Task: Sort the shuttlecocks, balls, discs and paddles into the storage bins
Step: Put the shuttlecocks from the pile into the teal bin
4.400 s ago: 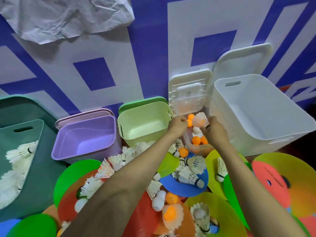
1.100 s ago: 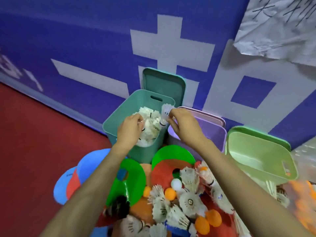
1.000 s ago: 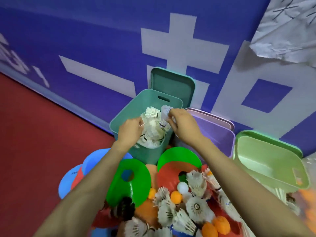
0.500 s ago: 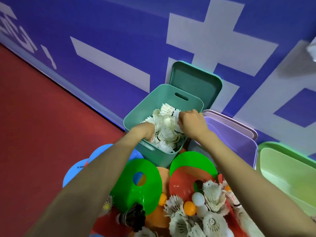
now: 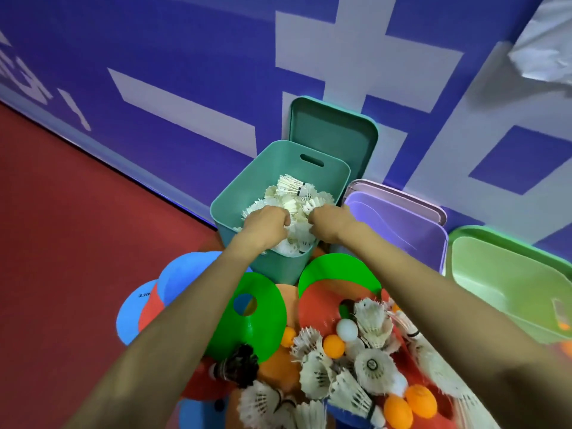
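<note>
1. Both hands reach into the teal bin [image 5: 235, 198]. The left hand [image 5: 266, 224] and right hand [image 5: 329, 222] curl among white shuttlecocks [image 5: 291, 196]; whether either grips one, I cannot tell.
2. The purple bin [image 5: 399, 224] and green bin [image 5: 507, 274] look nearly empty.
3. Loose shuttlecocks [image 5: 373, 366], orange balls [image 5: 399, 411] and discs [image 5: 263, 317] remain unsorted, so most work is left.

A blue-and-white wall [image 5: 185, 51] meets red floor [image 5: 62, 243]; crumpled paper [image 5: 544, 51] hangs upper right.

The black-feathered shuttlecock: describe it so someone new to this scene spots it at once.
Start at the teal plastic bin against the blue wall and drop to the pile in front of it. At the lower edge of the green disc with a round hole lies the black-feathered shuttlecock. Every other shuttlecock visible is white.
</note>
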Demonstrator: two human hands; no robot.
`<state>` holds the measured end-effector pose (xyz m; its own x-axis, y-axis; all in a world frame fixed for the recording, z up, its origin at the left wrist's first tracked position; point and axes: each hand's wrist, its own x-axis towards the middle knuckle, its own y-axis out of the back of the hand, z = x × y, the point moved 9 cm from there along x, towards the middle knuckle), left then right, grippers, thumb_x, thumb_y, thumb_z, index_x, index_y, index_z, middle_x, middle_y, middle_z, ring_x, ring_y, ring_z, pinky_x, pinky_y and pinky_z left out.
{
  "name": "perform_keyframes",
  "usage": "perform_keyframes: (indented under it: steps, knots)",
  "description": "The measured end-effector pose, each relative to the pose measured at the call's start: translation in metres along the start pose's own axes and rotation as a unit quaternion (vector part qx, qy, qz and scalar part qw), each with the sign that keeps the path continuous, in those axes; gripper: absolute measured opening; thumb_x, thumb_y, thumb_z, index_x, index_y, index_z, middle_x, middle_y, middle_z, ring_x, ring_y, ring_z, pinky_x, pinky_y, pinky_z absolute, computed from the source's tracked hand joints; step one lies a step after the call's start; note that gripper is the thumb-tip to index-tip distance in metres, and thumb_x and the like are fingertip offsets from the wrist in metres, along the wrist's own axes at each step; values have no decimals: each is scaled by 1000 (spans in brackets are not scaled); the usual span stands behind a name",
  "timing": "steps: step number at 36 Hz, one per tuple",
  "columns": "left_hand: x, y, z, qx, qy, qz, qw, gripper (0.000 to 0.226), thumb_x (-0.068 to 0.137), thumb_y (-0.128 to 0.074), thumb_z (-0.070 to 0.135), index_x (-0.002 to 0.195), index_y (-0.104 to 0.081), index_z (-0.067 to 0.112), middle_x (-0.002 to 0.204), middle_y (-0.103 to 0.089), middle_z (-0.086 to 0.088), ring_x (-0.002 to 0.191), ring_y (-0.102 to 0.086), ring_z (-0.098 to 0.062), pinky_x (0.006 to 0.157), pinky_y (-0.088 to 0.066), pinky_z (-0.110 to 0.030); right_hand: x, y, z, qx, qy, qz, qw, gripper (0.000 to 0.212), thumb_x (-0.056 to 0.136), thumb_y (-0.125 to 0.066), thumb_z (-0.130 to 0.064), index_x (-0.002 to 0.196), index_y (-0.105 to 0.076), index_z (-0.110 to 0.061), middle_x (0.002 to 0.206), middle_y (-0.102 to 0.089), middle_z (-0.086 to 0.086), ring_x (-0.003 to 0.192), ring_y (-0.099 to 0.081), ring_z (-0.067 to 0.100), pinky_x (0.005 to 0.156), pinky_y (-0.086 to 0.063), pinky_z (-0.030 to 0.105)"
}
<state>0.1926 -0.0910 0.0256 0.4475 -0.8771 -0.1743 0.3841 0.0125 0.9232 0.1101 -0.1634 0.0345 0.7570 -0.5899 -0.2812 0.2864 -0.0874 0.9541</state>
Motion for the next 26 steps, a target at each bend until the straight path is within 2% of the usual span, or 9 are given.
perform_keyframes:
  steps: [3, 6, 9, 12, 15, 17, 20, 24, 26]
  knots:
    - [-23, 1, 25, -16, -29, 69, 997, 24, 87, -56, 19, 109, -64, 22, 119, -61, -4, 110, -55, -26, 87, -42, -31, -25, 12, 14, 77, 4, 82, 994, 30, 91, -50, -23, 118, -59, -14, 124, -57, 10, 116, -52, 29, 95, -41, 38]
    - [-52, 0, 58, -63, -81, 129, 986, 23, 87, -55, 13, 107, -66, 16, 113, -62, -7, 107, -54, -26, 90, -41, -33, -66, 21, 36, 171, 1, 183, 968, 28, 91, -49, -23, 113, -61, -12, 114, -60, 12, 109, -55, 33, 87, -46, 39]
    - [-78, -13, 79, -162, -103, 145, 970, 15, 86, -58, 10, 97, -66, 13, 100, -63, -5, 93, -60, -24, 83, -47, -35, -102, -3, 65, 219, -29, 186, 958, 25, 92, -53, -26, 110, -64, -13, 111, -63, 11, 106, -57, 32, 86, -46, 40]
    - [-92, -43, 96, -173, -115, 88, 974, 12, 86, -59, 14, 96, -65, 14, 97, -60, -3, 88, -60, -23, 80, -49, -38, -130, -39, 90, 238, -53, 151, 958, 23, 90, -56, -23, 110, -64, -13, 114, -64, 11, 107, -58, 31, 87, -47, 39]
    - [-99, -84, 99, -87, -81, -29, 992, 22, 86, -61, 25, 107, -60, 20, 112, -55, -1, 105, -57, -23, 88, -47, -36, -149, -72, 94, 235, -17, 103, 966, 32, 88, -57, -14, 120, -62, -12, 123, -60, 10, 114, -54, 28, 94, -41, 32]
    - [-105, -103, 94, -29, -55, -77, 995, 34, 86, -61, 31, 117, -53, 19, 120, -52, -5, 113, -53, -26, 92, -45, -37, -156, -90, 86, 220, 19, 76, 972, 36, 88, -55, -12, 124, -59, -13, 124, -57, 11, 117, -50, 30, 96, -39, 33]
    - [-114, -123, 84, 15, -17, -106, 994, 49, 88, -60, 31, 129, -42, 11, 129, -48, -12, 118, -49, -31, 92, -44, -37, -160, -109, 77, 175, 39, 56, 982, 44, 89, -54, -16, 133, -50, -17, 135, -46, 8, 128, -37, 29, 105, -32, 37]
    - [-128, -140, 67, 30, 46, -143, 988, 50, 88, -59, 31, 128, -39, 9, 128, -51, -14, 114, -53, -33, 86, -45, -37, -159, -119, 64, 112, 46, 44, 992, 47, 90, -53, -25, 136, -44, -22, 143, -36, 5, 137, -22, 26, 111, -23, 39]
    - [-136, -148, 61, 25, 65, -172, 983, 48, 87, -59, 32, 124, -40, 8, 123, -55, -14, 109, -56, -33, 80, -45, -35, -158, -121, 61, 80, 32, 43, 995, 40, 92, -49, -23, 132, -48, -20, 142, -38, 5, 137, -22, 27, 110, -21, 40]
